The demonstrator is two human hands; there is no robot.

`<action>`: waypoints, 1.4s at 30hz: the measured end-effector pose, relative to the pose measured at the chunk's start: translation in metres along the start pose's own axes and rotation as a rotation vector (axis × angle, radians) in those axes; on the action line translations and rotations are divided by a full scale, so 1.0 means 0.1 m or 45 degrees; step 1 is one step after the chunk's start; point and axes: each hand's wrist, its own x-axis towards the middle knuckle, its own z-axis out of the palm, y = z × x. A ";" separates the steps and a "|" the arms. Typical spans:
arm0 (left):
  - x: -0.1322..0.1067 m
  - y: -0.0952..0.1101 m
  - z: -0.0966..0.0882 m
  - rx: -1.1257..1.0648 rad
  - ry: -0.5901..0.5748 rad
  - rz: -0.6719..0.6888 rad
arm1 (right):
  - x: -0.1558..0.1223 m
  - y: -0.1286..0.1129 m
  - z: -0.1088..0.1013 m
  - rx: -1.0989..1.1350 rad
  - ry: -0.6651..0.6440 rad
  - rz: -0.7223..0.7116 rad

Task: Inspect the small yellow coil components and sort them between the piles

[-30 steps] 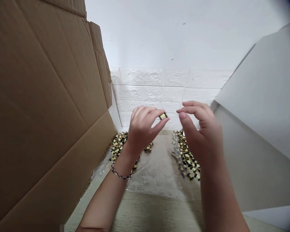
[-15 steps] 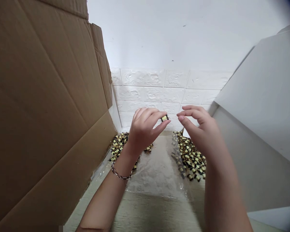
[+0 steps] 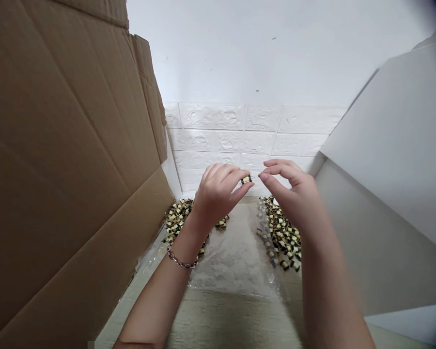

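My left hand (image 3: 221, 191) pinches a small transformer coil (image 3: 246, 180) between thumb and fingertips, raised above the table. The coil has a pale yellow wrapped middle, black ends and fine pins. Just to its right is my right hand (image 3: 285, 186), apart from the coil. Its thumb and index fingertips are drawn together, and whatever they may hold is too small to make out. Behind my left hand lies a pile of similar coils (image 3: 178, 218), partly covered by the wrist. A second pile of coils (image 3: 285, 232) spreads beside and below my right hand.
A clear plastic bag (image 3: 236, 261) lies flat on the pale wooden table (image 3: 221, 320), between the piles. A tall cardboard sheet (image 3: 69, 160) walls the left side. White panels (image 3: 388, 194) stand at the right. At the back is a white brick-patterned wall (image 3: 218, 116).
My right hand has moved left, closer to the coil in my left hand. My left hand still grips the same coil. The view has shifted slightly.
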 end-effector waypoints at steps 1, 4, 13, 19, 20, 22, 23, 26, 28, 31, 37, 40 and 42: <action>0.00 0.00 0.00 0.008 -0.020 0.002 | 0.00 0.01 0.01 -0.002 -0.007 0.005; -0.01 -0.01 0.02 0.029 -0.070 0.006 | 0.01 0.03 0.02 -0.018 -0.015 0.014; -0.03 -0.06 0.06 0.178 -0.288 0.029 | 0.05 0.18 0.13 -0.086 -0.122 0.082; -0.05 -0.06 0.11 0.266 -0.357 0.060 | 0.06 0.21 0.19 -0.267 -0.117 0.048; -0.06 -0.06 0.12 0.274 -0.360 0.056 | 0.06 0.21 0.20 -0.304 -0.108 0.014; -0.06 -0.07 0.13 0.290 -0.355 0.043 | 0.05 0.21 0.23 -0.359 -0.087 -0.058; -0.06 -0.07 0.13 0.300 -0.352 0.035 | 0.04 0.21 0.24 -0.373 -0.079 -0.096; -0.06 -0.07 0.12 0.315 -0.341 0.011 | 0.03 0.21 0.29 -0.381 -0.078 -0.213; -0.06 -0.07 0.11 0.308 -0.332 -0.012 | 0.02 0.19 0.31 -0.373 -0.072 -0.288; -0.06 -0.07 0.09 0.288 -0.283 -0.066 | 0.01 0.16 0.32 -0.358 -0.021 -0.371; -0.04 -0.07 0.04 0.216 -0.203 -0.181 | -0.01 0.12 0.31 -0.356 0.097 -0.389; -0.03 -0.07 0.02 0.182 -0.148 -0.202 | 0.00 0.12 0.31 -0.367 0.145 -0.374; -0.03 -0.07 0.01 0.168 -0.128 -0.208 | 0.01 0.11 0.30 -0.363 0.157 -0.356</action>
